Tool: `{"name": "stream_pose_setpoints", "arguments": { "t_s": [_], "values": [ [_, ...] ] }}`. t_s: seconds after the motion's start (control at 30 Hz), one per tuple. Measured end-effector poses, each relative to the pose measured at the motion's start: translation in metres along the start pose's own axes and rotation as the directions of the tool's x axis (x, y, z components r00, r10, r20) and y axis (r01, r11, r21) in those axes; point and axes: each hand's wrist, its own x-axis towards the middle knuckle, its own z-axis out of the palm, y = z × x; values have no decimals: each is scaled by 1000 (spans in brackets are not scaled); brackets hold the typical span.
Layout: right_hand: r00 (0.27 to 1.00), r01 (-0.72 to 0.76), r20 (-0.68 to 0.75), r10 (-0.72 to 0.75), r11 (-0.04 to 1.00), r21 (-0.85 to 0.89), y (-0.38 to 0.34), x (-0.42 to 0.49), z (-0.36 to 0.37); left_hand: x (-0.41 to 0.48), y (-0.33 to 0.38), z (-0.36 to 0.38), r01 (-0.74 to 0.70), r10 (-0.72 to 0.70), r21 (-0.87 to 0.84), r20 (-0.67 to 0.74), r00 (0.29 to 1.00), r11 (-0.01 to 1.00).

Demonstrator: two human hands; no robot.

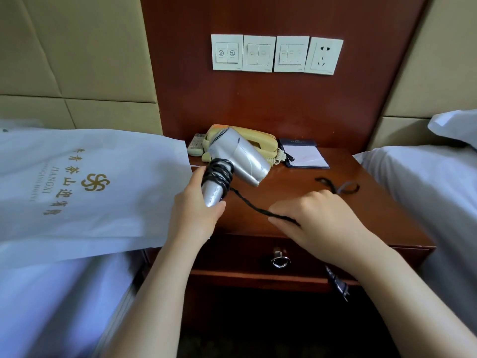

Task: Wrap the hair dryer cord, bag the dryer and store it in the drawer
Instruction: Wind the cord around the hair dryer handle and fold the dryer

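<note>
Right hand [317, 218] pinches limp cord [247, 205] nr nightstand [374, 202] front edge; left hand [196, 208] grips light, rigid dryer [237, 156] by handle.

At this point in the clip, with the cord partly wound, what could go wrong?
The coils sit bunched high on the hair dryer handle held by the left hand; they may slip loose. The free cord runs through the right hand, and its tail could drag across the nightstand toward the notepad.
</note>
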Motion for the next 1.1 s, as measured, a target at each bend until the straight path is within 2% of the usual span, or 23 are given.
{"name": "stream_pose_setpoints", "arguments": {
  "t_s": [0.07, 0.13, 0.27, 0.37, 0.47, 0.6, 0.8, 1.1],
  "values": [
    [998, 63, -19, -65, 995, -72, -10, 3, -2, 2, 2, 5, -33, 32, 45, 24, 999, 998],
    [994, 99, -35, -101, 993, -71, -17, 6, -3, 3, 7, 9, -46, 41, 88, 56, 998, 995],
    [991, 97, -87, -106, 989, -107, -20, 10, -5, 0, 17, 16, -35, 0, 216, 159, 987, 976],
    [987, 113, -99, -125, 986, -119, -23, 12, 0, -7, 28, 14, -21, -31, 238, 212, 977, 971],
    [987, 112, -106, -117, 992, -59, -22, 13, 0, -14, 34, 11, -2, -49, 213, 235, 971, 977],
    [992, -19, -120, 30, 995, 93, -17, 14, -10, -14, 33, 18, -9, -46, 259, 203, 978, 966],
    [957, -289, 77, 280, 942, 171, 11, 4, -13, -10, 27, 14, -173, 108, 295, 223, 969, 940],
    [941, -324, 16, 338, 885, 333, 53, -6, -21, -6, 29, 1, -264, 205, 154, 316, 926, 952]
  ]
}}
